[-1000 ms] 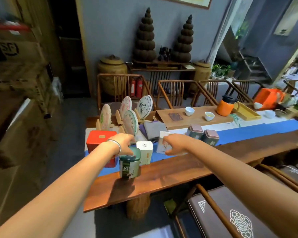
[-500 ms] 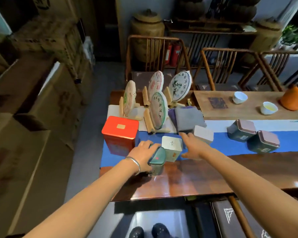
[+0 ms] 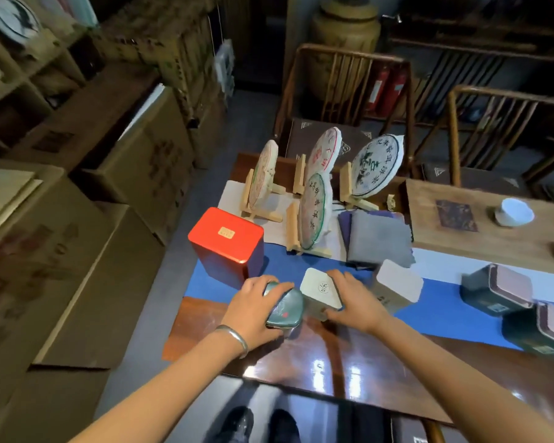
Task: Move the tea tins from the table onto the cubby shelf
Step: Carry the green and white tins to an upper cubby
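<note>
My left hand grips a green tea tin that stands at the near left of the wooden table. Right beside it, my right hand closes around a small white tin. Another white tin stands just right of that hand. A large red tin sits behind my left hand on the blue runner. Two dark green tins with pink lids stand at the right. The cubby shelf is at the far upper left.
Round tea cakes on wooden stands and a grey cloth crowd the table behind the tins. A tea tray with white cups lies to the right. Cardboard boxes fill the floor on the left. Wooden chairs stand behind the table.
The view has tilted down and closed in on the table. My right hand slid left from the far white tin onto the small white tin. My left hand stays on the green tin.
</note>
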A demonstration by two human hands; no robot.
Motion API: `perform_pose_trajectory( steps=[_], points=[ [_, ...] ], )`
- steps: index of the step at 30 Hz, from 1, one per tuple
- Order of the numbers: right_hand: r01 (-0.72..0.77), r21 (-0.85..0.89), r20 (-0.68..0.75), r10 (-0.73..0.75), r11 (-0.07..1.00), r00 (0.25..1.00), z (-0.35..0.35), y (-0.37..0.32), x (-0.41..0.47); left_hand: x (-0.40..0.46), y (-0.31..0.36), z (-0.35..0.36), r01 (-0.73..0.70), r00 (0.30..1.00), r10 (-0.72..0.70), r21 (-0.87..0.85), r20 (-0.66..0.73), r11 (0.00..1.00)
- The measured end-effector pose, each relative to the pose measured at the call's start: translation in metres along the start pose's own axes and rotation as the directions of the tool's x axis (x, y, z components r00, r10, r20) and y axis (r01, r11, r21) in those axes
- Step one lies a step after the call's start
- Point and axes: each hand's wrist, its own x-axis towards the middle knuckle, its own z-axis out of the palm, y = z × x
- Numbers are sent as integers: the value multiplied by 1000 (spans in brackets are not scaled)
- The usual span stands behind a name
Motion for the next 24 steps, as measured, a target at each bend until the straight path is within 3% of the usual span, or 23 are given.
perform_pose_trajectory(
  steps=[10, 17, 24],
  points=[
    [91, 149, -48, -85, 985, 995, 9, 8, -5, -17, 19, 3, 220, 975, -220, -8, 11, 975],
    [214, 50, 108, -218, 976, 970, 15, -12, -14, -61, 7, 0, 312, 950, -312, -62, 11, 948],
    [425, 28, 217, -421, 905, 881, 38, -93, -11, -163, -22, -14, 509, 857, -515, -112, -34, 854]
  ],
)
